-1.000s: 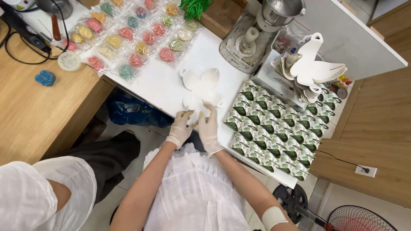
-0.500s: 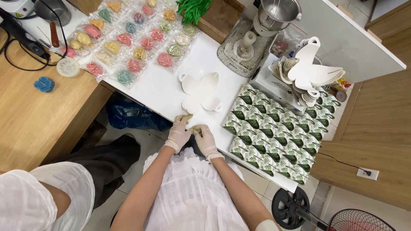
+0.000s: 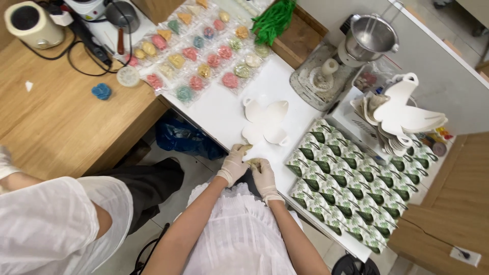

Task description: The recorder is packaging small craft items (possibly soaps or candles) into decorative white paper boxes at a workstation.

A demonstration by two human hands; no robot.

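Both my hands wear pale gloves and meet at the near edge of the white table (image 3: pixel 219 109). My left hand (image 3: pixel 234 163) and my right hand (image 3: pixel 262 174) pinch a small yellowish lump (image 3: pixel 250 161) between their fingertips. Just beyond them lies a white flower-shaped mould tray (image 3: pixel 265 122), lying flat with nothing in it.
Rows of small coloured moulded shapes in clear wrappers (image 3: pixel 196 51) lie at the far left of the table. Green leaf-print boxes (image 3: pixel 351 191) cover the right. A stack of white mould trays (image 3: pixel 402 114), a metal pot (image 3: pixel 369 35), a wooden desk (image 3: pixel 56 112) and another person's white sleeve (image 3: pixel 51 224) are around.
My hands drew back from the white mould tray to the table's near edge and now hold the small lump between them. The view tilted slightly.
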